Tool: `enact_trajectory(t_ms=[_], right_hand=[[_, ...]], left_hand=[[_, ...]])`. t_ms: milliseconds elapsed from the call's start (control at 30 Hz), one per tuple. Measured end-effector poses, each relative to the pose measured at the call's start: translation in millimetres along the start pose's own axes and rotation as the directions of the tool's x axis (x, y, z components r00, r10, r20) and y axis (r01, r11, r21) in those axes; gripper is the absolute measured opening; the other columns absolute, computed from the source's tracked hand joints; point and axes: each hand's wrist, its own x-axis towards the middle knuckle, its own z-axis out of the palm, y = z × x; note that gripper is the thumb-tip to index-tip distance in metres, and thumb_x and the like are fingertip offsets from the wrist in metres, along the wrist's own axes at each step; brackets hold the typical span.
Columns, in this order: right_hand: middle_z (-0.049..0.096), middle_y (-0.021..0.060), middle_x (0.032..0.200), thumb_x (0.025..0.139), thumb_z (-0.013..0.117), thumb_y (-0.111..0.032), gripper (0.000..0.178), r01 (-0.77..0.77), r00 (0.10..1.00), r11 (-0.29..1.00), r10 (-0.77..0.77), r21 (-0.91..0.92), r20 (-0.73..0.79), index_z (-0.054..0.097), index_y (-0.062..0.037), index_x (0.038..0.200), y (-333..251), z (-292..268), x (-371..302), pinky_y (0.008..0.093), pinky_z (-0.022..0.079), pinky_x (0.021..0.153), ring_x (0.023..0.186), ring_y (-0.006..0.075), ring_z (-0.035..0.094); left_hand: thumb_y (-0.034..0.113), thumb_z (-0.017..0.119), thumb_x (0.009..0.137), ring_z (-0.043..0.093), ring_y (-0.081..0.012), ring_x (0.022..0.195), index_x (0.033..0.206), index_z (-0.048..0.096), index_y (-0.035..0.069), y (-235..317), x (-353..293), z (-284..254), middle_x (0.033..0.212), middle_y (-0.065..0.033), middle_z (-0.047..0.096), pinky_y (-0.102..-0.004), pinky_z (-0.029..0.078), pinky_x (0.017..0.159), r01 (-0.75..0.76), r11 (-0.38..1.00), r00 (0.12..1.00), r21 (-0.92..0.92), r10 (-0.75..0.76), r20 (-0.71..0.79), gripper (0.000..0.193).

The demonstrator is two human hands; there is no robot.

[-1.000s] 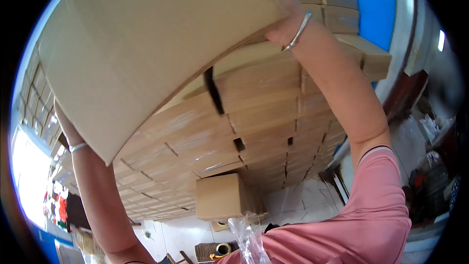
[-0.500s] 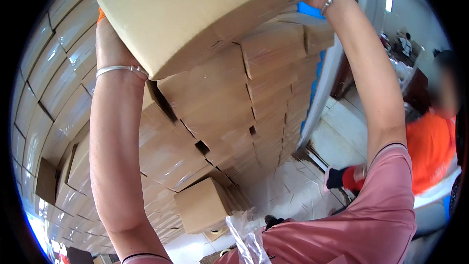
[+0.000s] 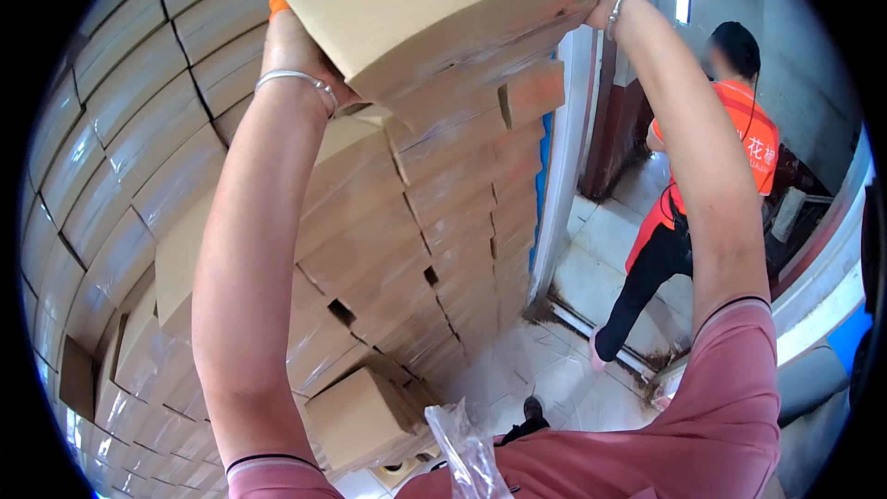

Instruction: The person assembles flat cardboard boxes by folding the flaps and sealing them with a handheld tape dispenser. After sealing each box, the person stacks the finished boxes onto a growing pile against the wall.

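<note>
A plain brown cardboard box [image 3: 443, 9] is held up high at the top of the view, its lower edge tilted across the stack behind it. My left hand [image 3: 300, 51] grips its left end, with a bit of orange [image 3: 277, 3] showing at the fingers. On the opposite end, my right hand [image 3: 605, 0] holds the box near its corner. Most of the fingers of both hands are hidden by the box. Directly behind and below it rises a tall stack of similar cardboard boxes [image 3: 443, 212]; whether the held box touches the stack I cannot tell.
More stacked boxes [image 3: 120, 120] fill the left side. A single box [image 3: 356, 420] juts out low near my body. At right, a person in an orange top [image 3: 739, 120] stands by a doorway with a white frame [image 3: 559, 157]. Tiled floor [image 3: 545, 360] shows below.
The view has shifted, and both hands still hold the box, which now appears farther away and a little smaller. The person in orange has moved into the doorway, back turned.
</note>
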Motion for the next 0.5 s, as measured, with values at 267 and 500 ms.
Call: enact_trajectory(t_ms=[267, 500], right_hand=[[0.053, 0.0111, 0.126, 0.091, 0.047, -0.053, 0.070, -0.104, 0.993, 0.994, 0.105, 0.018, -0.057, 0.040, 0.0009, 0.135, 3.3, -79.7, 94.2, 0.0393, 0.034, 0.101, 0.115, 0.0197, 0.048], [0.051, 0.0124, 0.129, 0.089, 0.048, -0.055, 0.075, -0.198, 0.968, 0.976, 0.209, 0.089, -0.138, 0.038, 0.0020, 0.137, 32.9, -147.9, 165.4, 0.0416, 0.032, 0.104, 0.118, 0.0210, 0.046]], left_hand=[[0.045, 0.031, 0.094, 0.052, -0.0393, 0.113, 0.126, 0.050, 0.012, -63.1, 99.6, 58.6, 0.125, -0.0175, 0.053, -0.0659, 0.036, 0.095, 0.147, 0.963, 0.955, 0.226, -0.079, -0.285, 0.050], [0.065, 0.016, 0.093, 0.042, -0.0357, 0.128, 0.140, 0.038, 0.016, -113.0, 166.3, 80.6, 0.142, -0.0093, 0.043, -0.0685, 0.025, 0.101, 0.116, 0.949, 0.944, 0.292, -0.014, -0.329, 0.071]])
